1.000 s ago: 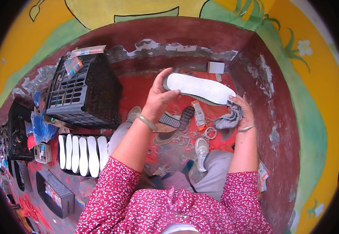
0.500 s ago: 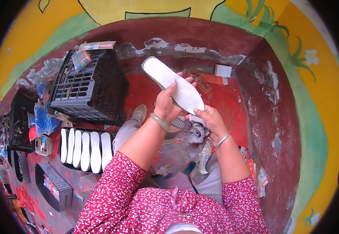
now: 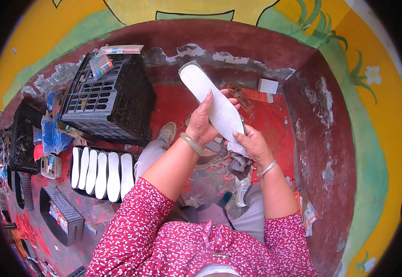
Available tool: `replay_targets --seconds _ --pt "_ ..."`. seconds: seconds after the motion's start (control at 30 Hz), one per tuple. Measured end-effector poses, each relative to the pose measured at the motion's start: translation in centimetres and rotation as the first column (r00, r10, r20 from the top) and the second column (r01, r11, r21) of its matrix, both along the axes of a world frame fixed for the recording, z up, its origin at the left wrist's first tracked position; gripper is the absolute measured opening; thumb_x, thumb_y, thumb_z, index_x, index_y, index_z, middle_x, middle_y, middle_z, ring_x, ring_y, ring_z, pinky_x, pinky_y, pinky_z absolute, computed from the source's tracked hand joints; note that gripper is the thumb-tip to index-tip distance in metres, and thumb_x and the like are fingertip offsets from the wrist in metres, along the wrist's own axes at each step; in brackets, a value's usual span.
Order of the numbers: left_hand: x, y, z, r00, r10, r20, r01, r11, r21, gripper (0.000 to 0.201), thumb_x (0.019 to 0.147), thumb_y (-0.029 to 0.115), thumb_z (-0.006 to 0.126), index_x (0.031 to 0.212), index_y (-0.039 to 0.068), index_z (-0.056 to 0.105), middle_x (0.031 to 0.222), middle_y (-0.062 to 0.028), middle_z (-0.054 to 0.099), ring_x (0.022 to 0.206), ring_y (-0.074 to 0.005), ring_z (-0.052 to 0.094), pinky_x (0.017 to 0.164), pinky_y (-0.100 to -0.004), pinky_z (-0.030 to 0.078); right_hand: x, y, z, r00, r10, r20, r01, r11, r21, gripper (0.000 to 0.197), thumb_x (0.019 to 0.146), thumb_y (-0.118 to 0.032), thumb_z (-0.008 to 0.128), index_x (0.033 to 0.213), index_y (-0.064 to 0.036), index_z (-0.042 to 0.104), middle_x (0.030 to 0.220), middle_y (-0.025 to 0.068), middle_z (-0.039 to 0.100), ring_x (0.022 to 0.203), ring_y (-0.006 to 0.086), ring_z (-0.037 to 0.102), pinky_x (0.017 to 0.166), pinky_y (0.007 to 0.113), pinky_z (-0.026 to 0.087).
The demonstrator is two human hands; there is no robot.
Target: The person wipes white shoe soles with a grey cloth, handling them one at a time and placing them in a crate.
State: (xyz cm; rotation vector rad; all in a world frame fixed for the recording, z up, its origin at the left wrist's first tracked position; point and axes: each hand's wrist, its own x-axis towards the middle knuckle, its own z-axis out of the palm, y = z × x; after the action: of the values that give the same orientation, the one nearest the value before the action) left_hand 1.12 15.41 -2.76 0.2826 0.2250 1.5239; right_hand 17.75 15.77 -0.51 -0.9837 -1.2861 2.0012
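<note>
A white insole with a dark edge [image 3: 212, 99] is held up slantwise in front of me, its far end pointing up and left. My left hand [image 3: 203, 120] supports it from below, the thumb lying on its white face. At the near end my right hand [image 3: 255, 147] grips it, together with a grey cloth [image 3: 240, 164] that hangs under the fingers and covers part of that end. The fingers of both hands are partly hidden behind the insole.
Left of my arm, several white insoles [image 3: 100, 174] stand in a row in a dark tray. Behind them is an upturned black plastic crate [image 3: 111, 99]. A checked grey bin [image 3: 69, 221] and a small basket [image 3: 51, 166] stand farther left. A white box [image 3: 268, 86] sits by the wall.
The grey cloth has been drawn up against the insole's near end, where earlier it hung bunched below. The insole is tilted a little more steeply, and the view has shifted slightly.
</note>
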Motion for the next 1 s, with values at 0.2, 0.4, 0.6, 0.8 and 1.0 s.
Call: replay_targets --seconds 0.2,0.4,0.6,0.8,1.0 --pt "0.1 0.3 -0.3 0.986 0.122 -0.116 -0.133 0.987 -0.094 0.056 0.086 0.047 0.056 0.124 0.008 0.043 0.121 -0.0165 0.052 0.115 -0.0297 0.048 0.098 -0.0489 0.036 1.4 1.3 -2.6 0.93 -0.228 0.287 0.002 0.785 0.62 0.026 0.085 -0.007 0.058 0.111 -0.0043 0.059 0.089 0.0066 0.064 0.078 0.0123 0.061 0.068 0.026 0.048" --pt "0.4 0.4 -0.6 0.994 0.103 0.033 -0.1 0.991 -0.088 0.051 0.088 0.044 0.052 0.123 0.007 0.045 0.124 -0.0171 0.05 0.118 -0.0316 0.046 0.101 -0.0505 0.033 1.7 0.7 0.7 0.637 -0.691 0.341 -0.358 0.127 0.925 0.055 0.07 0.008 0.053 0.12 -0.0166 0.058 0.111 0.0094 0.057 0.082 0.028 0.062 0.068 0.033 0.05" --pt "-1.1 0.4 0.5 0.982 0.169 0.079 -0.168 0.986 -0.015 0.045 0.092 0.035 0.047 0.125 0.004 0.043 0.127 -0.021 0.048 0.117 -0.0352 0.046 0.102 -0.0517 0.032 3.8 2.5 -0.5 0.832 -0.448 0.326 0.125 0.725 0.677 0.041 0.078 0.004 0.057 0.118 -0.0044 0.056 0.106 0.0066 0.061 0.079 0.0114 0.061 0.066 0.026 0.05" --pt "-0.3 0.0 0.4 0.995 0.072 -0.07 -0.076 0.996 -0.053 0.059 0.091 0.052 0.038 0.125 0.003 0.044 0.115 -0.019 0.056 0.108 -0.0321 0.053 0.096 -0.0478 0.04 3.0 2.2 0.0 0.846 -0.344 0.407 0.017 0.781 0.625 0.039 0.078 -0.012 0.068 0.113 -0.0014 0.058 0.098 0.0091 0.063 0.078 0.0114 0.06 0.067 0.025 0.049" --pt "1.2 0.2 -0.6 0.978 -0.034 -0.205 0.009 0.992 -0.124 0.07 0.085 0.062 0.041 0.121 0.002 0.046 0.101 -0.0151 0.061 0.09 -0.0232 0.06 0.083 -0.0383 0.049 1.2 0.4 0.1 0.711 -0.461 0.531 -0.262 0.526 0.809 0.026 0.076 -0.02 0.067 0.098 -0.0063 0.061 0.085 0.0116 0.061 0.076 0.0293 0.06 0.067 0.036 0.048"
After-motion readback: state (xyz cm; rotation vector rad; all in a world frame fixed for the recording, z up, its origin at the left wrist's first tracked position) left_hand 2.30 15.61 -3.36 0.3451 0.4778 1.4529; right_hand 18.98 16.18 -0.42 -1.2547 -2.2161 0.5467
